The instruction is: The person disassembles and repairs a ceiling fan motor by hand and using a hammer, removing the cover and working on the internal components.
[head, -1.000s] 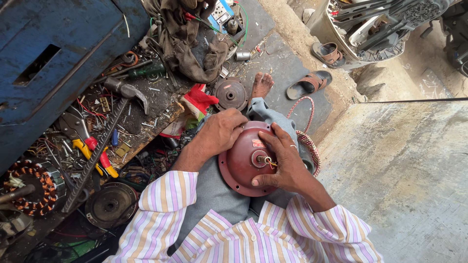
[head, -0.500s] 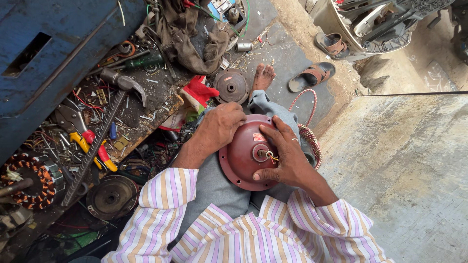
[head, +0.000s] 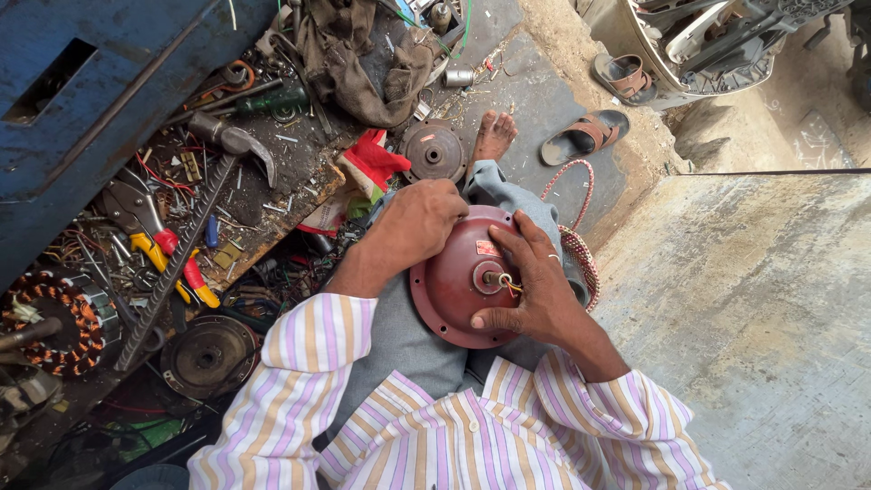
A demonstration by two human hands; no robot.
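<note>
1. While sitting on the floor, person is holding a round dark-red motor cover (head: 458, 281) on the lap, near frame centre.
2. Left hand (head: 419, 218) is resting curled on the cover's rim at about 10 o'clock of the disc; fingers closed down on the edge, bracing it. Nothing else in that hand that I can see.
3. Right hand (head: 535, 286) is lying across the cover at 3 o'clock, thumb low, fingers spread over the hub, pressing the disc rather than pinching it; yellowish wires (head: 508, 283) are poking out beside the central shaft (head: 490, 278).
4. Doing it well, my read: left hand keeping the rim from rotating, right hand working close to the hub, wires kept clear of shaft so they are not getting nipped; disc staying flat on the thigh.
5. Cover look: circular, maroon paint, worn, small holes around the flange, small red label near 12 o'clock, raised centre boss.
6. Surroundings, left to right: copper-wound stator (head: 54, 318) at 9 o'clock, yellow-handled pliers (head: 150, 240), hammer (head: 231, 141), second dark cover (head: 433, 152) at 12 o'clock, sandal (head: 585, 136) at 1 o'clock.
</note>
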